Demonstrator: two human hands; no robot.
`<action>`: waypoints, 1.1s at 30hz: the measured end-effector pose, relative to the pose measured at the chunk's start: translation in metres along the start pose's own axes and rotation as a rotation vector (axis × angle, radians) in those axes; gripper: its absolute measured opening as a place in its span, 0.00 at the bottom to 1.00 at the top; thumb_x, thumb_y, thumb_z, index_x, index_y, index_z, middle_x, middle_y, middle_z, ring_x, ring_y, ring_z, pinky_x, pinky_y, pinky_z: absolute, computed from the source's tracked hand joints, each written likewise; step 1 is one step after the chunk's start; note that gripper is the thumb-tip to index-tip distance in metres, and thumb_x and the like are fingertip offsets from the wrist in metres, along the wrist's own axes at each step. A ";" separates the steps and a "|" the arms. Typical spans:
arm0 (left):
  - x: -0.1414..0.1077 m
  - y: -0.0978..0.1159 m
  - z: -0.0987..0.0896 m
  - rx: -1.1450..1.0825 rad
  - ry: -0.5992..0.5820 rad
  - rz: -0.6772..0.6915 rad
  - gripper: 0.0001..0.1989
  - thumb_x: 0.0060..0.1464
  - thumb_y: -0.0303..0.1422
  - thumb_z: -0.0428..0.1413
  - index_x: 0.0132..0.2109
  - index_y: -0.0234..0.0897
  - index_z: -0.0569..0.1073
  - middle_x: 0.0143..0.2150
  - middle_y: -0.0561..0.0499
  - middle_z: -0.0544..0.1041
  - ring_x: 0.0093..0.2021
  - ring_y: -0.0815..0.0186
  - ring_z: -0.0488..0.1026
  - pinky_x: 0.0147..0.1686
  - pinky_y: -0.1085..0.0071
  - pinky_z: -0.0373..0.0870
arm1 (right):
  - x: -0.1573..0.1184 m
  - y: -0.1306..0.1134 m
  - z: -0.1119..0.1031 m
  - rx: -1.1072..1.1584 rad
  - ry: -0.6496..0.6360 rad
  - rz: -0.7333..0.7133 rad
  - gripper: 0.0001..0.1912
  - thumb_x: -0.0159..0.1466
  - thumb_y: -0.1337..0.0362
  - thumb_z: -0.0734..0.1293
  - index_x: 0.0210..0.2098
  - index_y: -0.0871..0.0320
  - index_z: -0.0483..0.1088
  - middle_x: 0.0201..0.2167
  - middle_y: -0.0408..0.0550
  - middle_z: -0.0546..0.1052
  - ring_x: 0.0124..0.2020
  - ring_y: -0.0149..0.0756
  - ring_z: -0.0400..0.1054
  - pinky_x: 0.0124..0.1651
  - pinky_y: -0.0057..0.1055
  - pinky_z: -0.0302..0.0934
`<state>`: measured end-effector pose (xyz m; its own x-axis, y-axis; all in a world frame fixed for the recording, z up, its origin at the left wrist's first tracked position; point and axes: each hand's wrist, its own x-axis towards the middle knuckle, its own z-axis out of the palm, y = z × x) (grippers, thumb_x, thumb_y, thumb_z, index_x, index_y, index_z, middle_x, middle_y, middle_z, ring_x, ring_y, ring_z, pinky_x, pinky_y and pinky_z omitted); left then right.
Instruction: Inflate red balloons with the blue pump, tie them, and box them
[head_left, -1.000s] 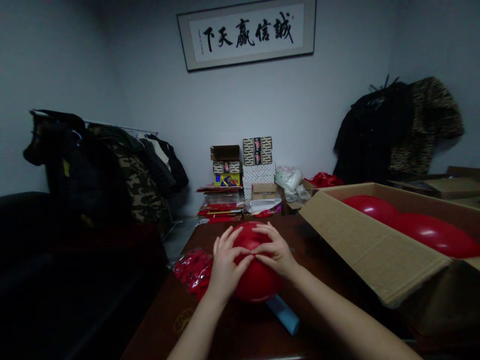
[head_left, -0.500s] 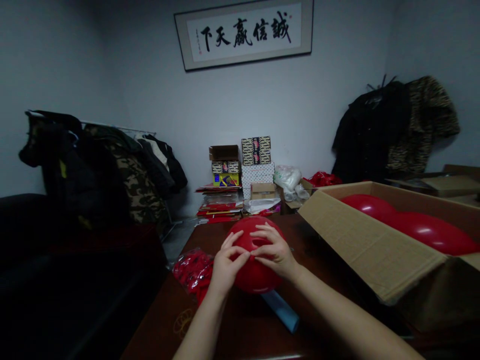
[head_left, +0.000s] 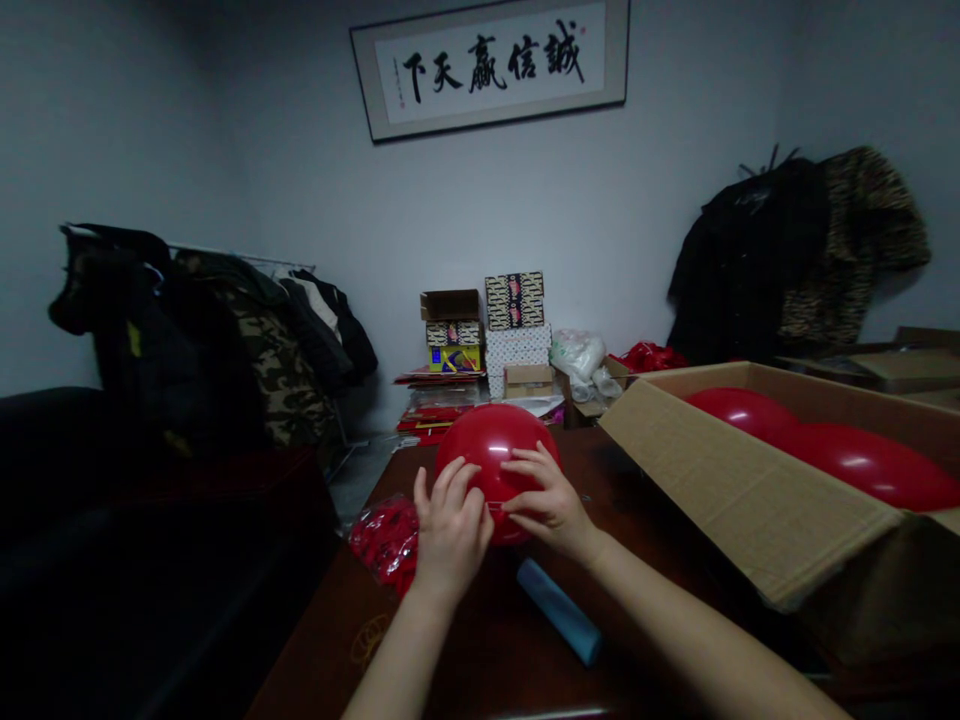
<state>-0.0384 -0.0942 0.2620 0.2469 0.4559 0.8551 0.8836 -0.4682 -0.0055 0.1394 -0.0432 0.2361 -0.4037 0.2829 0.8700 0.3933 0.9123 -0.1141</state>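
A round, inflated red balloon (head_left: 491, 440) is held above the dark wooden table. My left hand (head_left: 452, 525) is at its lower left side, thumb and fingers pinched at the near side of the balloon. Close beside it on the right, my right hand (head_left: 551, 505) pinches at the same spot, its other fingers against the balloon. The pinched part looks like the balloon's neck, but it is small and partly hidden by my fingers. Below the balloon a blue cylinder (head_left: 559, 610) lies on the table (head_left: 480, 670).
Plastic-wrapped red items (head_left: 384, 540) lie on the table's left side. An open cardboard box (head_left: 742, 490) with red balloons (head_left: 862, 462) stands at the right. Stacked boxes (head_left: 514, 300) are at the far end; coats (head_left: 277, 350) hang at the left.
The balloon has moved up and slightly left, uncovering more of the blue cylinder. My left hand has turned, so more of its back shows. My right hand has hardly moved.
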 end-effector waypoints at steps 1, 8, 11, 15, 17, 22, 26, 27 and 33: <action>-0.001 0.001 0.001 0.012 -0.016 -0.001 0.05 0.47 0.25 0.53 0.31 0.38 0.72 0.48 0.45 0.73 0.55 0.54 0.63 0.59 0.45 0.39 | -0.001 0.001 0.001 0.009 0.006 0.025 0.04 0.58 0.61 0.66 0.34 0.47 0.73 0.51 0.43 0.69 0.57 0.41 0.55 0.62 0.53 0.39; -0.017 -0.002 0.032 -0.233 -0.050 -0.144 0.04 0.48 0.27 0.54 0.30 0.41 0.73 0.48 0.48 0.72 0.56 0.55 0.61 0.58 0.46 0.47 | -0.012 0.018 0.018 0.024 0.015 0.139 0.03 0.58 0.62 0.66 0.32 0.48 0.73 0.49 0.44 0.70 0.55 0.41 0.57 0.61 0.54 0.41; -0.026 -0.009 0.053 -0.513 -0.033 -0.358 0.05 0.50 0.30 0.53 0.28 0.38 0.72 0.48 0.45 0.71 0.51 0.57 0.66 0.51 0.55 0.62 | -0.019 0.024 0.029 0.025 0.018 0.167 0.02 0.57 0.63 0.67 0.31 0.50 0.72 0.45 0.44 0.72 0.54 0.40 0.59 0.60 0.53 0.42; -0.033 -0.010 0.064 -0.668 -0.073 -0.429 0.06 0.50 0.31 0.52 0.28 0.37 0.72 0.47 0.44 0.70 0.49 0.59 0.67 0.50 0.58 0.63 | -0.025 0.026 0.039 0.027 0.021 0.197 0.02 0.57 0.64 0.67 0.31 0.50 0.72 0.45 0.44 0.72 0.54 0.40 0.59 0.60 0.53 0.42; -0.034 -0.006 0.063 -0.624 -0.108 -0.375 0.04 0.48 0.31 0.54 0.27 0.38 0.71 0.47 0.45 0.70 0.50 0.58 0.66 0.51 0.58 0.62 | -0.027 0.026 0.042 0.032 0.023 0.206 0.02 0.57 0.64 0.67 0.30 0.50 0.72 0.45 0.44 0.72 0.54 0.41 0.58 0.60 0.54 0.41; -0.034 -0.006 0.055 -0.381 -0.116 -0.304 0.03 0.44 0.29 0.56 0.25 0.39 0.69 0.45 0.48 0.70 0.49 0.57 0.64 0.52 0.53 0.58 | -0.030 0.028 0.046 0.047 0.030 0.213 0.02 0.56 0.63 0.67 0.30 0.49 0.73 0.46 0.44 0.71 0.54 0.41 0.58 0.60 0.54 0.40; -0.032 -0.014 0.053 -0.194 0.029 -0.349 0.06 0.44 0.25 0.54 0.24 0.38 0.65 0.42 0.48 0.70 0.50 0.57 0.64 0.55 0.48 0.49 | -0.027 0.025 0.045 0.045 0.068 0.220 0.03 0.57 0.64 0.67 0.31 0.49 0.72 0.44 0.45 0.72 0.54 0.41 0.58 0.61 0.55 0.37; -0.032 -0.015 0.053 -0.183 0.073 -0.363 0.07 0.44 0.24 0.54 0.25 0.38 0.63 0.41 0.48 0.70 0.49 0.57 0.65 0.55 0.49 0.51 | -0.024 0.023 0.045 0.046 0.075 0.216 0.03 0.57 0.64 0.66 0.31 0.49 0.72 0.44 0.44 0.72 0.54 0.41 0.58 0.61 0.55 0.36; -0.028 -0.014 0.039 -0.169 0.211 -0.333 0.02 0.48 0.27 0.53 0.31 0.38 0.66 0.43 0.45 0.70 0.49 0.57 0.65 0.55 0.50 0.52 | -0.003 -0.002 0.048 0.096 0.114 0.211 0.03 0.57 0.64 0.66 0.32 0.49 0.72 0.46 0.44 0.70 0.56 0.40 0.56 0.62 0.52 0.37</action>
<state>-0.0417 -0.0708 0.2182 -0.1431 0.4460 0.8835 0.8195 -0.4471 0.3584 0.1008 -0.0315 0.2104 -0.2228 0.4399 0.8700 0.3763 0.8621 -0.3395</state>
